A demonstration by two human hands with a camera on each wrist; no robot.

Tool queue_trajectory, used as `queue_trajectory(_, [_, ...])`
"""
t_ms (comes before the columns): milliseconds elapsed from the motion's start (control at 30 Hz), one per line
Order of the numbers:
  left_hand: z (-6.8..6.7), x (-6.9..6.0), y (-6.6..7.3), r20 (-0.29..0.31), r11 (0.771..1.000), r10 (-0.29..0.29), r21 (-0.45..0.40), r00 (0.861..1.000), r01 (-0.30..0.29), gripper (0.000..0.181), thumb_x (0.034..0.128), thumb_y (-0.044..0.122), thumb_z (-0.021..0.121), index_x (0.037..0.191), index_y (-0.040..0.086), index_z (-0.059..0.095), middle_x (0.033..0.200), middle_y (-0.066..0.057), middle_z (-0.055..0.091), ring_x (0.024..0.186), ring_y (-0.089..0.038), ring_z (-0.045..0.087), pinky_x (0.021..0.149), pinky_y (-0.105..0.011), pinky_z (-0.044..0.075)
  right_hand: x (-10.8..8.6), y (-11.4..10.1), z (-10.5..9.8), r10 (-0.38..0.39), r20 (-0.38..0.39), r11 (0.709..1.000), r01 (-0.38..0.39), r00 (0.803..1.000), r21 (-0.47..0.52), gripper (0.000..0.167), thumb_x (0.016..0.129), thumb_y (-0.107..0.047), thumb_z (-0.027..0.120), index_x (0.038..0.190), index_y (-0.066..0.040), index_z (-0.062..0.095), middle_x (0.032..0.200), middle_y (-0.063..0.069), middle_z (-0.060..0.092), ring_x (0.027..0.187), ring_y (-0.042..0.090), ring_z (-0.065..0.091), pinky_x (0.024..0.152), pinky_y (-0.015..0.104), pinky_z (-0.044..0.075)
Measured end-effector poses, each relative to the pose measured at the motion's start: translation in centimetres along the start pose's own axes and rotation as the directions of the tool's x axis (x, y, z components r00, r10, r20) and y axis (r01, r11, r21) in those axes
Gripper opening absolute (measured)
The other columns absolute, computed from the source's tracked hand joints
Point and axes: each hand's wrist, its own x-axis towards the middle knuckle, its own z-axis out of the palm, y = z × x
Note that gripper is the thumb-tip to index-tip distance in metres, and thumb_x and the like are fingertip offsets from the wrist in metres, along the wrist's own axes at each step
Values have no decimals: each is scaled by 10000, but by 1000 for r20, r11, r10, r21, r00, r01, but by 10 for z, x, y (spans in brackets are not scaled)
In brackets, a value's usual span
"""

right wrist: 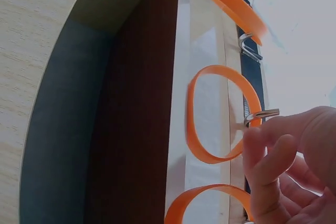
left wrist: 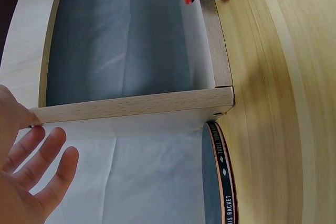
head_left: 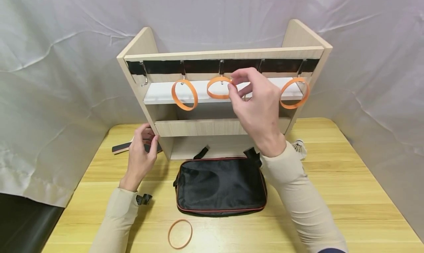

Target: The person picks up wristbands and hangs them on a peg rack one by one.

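My right hand (head_left: 260, 105) pinches a thin orange ring (head_left: 216, 95) by its right side at the middle hook of the wooden shelf unit (head_left: 212, 129). In the right wrist view, the metal hook (right wrist: 268, 114) reaches across this ring beside my fingertips. Another orange ring (head_left: 184, 106) hangs from the hook to the left, and one more orange ring (head_left: 307, 92) hangs at the far right. My left hand (head_left: 140, 155) touches the unit's left side panel (left wrist: 131, 106) at its front edge, fingers loosely bent outside it. A loose orange ring (head_left: 169, 238) lies on the table.
A black bag (head_left: 220, 186) with red piping lies before the unit. Beside the left panel is a table tennis racket (left wrist: 223, 177); a shuttlecock (head_left: 299, 148) lies at the right. The far-left hook (head_left: 144, 74) bears no ring. Pale cloth (head_left: 212, 17) hangs behind.
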Motion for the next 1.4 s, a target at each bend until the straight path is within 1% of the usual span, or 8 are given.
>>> queue_trajectory(100, [0, 0, 0, 0, 1000, -1, -4, 1000, 1, 469, 1015, -76, 687, 1445, -76, 501, 1111, -263, 692, 888, -338, 687, 811, -163, 531, -1, 1, 0, -4, -4, 1000, 4, 1000, 7, 134, 989, -43, 749, 1104, 27, 759, 971, 159, 813, 678, 210, 760, 623, 340, 636])
queue_trajectory(367, [0, 0, 0, 6, 1000, -14, -10, 1000, 14, 455, 1023, -53, 686, 1440, -82, 507, 1120, -270, 688, 901, -332, 684, 809, -199, 545, 0, 2, -1, -15, -6, 999, 15, 1000, 35, 137, 991, -30, 733, 1108, 37, 754, 956, 165, 805, 671, 211, 757, 657, 87, 545])
queue_trajectory(467, [0, 0, 1, 11, 1000, -18, -9, 1000, 18, 453, 1029, -47, 682, 1444, -79, 502, 1124, -276, 683, 910, -335, 687, 815, -200, 545, -1, 1, -1, -8, 5, 1000, 8, 1000, 27, 138, 988, -26, 736, 1110, 33, 758, 951, 161, 810, 669, 206, 758, 650, 110, 556])
queue_trajectory(700, [1, 0, 1, -12, 1000, 7, -12, 1000, -7, 454, 1011, -85, 681, 1433, -85, 512, 1106, -260, 695, 881, -337, 692, 785, -221, 555, -7, 1, 2, 7, 37, 1000, -7, 999, 10, 158, 982, -34, 758, 1132, 16, 764, 952, 159, 820, 659, 205, 760, 606, 350, 629])
queue_trajectory(767, [1, 0, 1, -16, 1000, 11, -13, 1000, -12, 455, 1007, -95, 678, 1432, -83, 514, 1102, -253, 698, 874, -335, 693, 779, -226, 557, -10, 1, 2, 3, 34, 1000, -3, 999, 12, 169, 981, -45, 766, 1138, 16, 763, 961, 164, 818, 664, 209, 764, 600, 374, 628])
queue_trajectory(933, [1, 0, 1, -11, 1000, 9, -6, 1000, -9, 458, 1009, -91, 680, 1434, -84, 508, 1100, -254, 695, 876, -331, 692, 774, -243, 561, -18, 1, 1, -3, 14, 1000, 3, 1000, 9, 175, 974, -64, 777, 1126, 22, 759, 983, 166, 806, 680, 200, 767, 592, 328, 608])
queue_trajectory(1200, [0, 1, 1, -1, 1000, 3, -11, 1000, -3, 455, 1019, -72, 682, 1438, -77, 506, 1100, -268, 689, 886, -338, 691, 815, -146, 520, -39, -3, -1, 5, -28, 1000, -5, 1000, 11, 182, 962, -87, 801, 1104, 19, 762, 1015, 145, 793, 697, 166, 740, 594, 261, 597])
queue_trajectory(1400, [0, 1, 0, 5, 1000, 1, 7, 1000, -1, 460, 1016, -73, 685, 1438, -77, 503, 1107, -267, 688, 891, -334, 690, 784, -254, 562, -53, -9, -4, 26, -18, 998, -25, 1000, 52, 194, 952, -94, 824, 1104, 14, 770, 1016, 131, 787, 702, 155, 735, 607, 207, 584])
